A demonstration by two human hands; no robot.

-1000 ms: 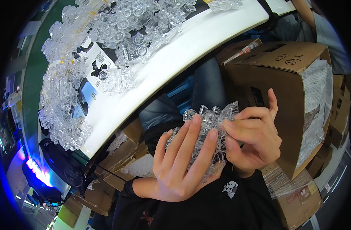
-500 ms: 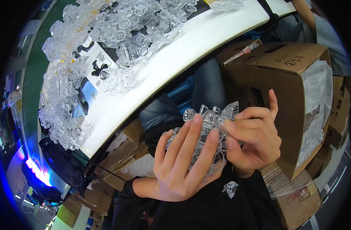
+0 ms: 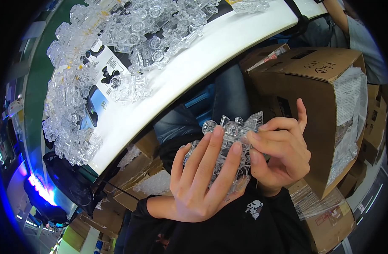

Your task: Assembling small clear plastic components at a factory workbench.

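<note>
A cluster of clear plastic parts (image 3: 233,132) is held between my two hands, above my lap. My left hand (image 3: 204,182) wraps round it from the left and below, its fingers lying across the front and hiding much of it. With thumb and fingertips my right hand (image 3: 283,150) pinches the right side of the cluster, while its little finger sticks up. How the single parts join cannot be made out. On the white table (image 3: 211,51) lies a large heap of similar clear plastic parts (image 3: 147,25).
Printed cards (image 3: 111,74) lie among the heap. A large open cardboard box (image 3: 304,89) with plastic-wrapped contents stands at my right, and more boxes (image 3: 325,216) sit below it. A black bag (image 3: 69,178) is at the left. Another person's arm (image 3: 336,15) shows at the upper right.
</note>
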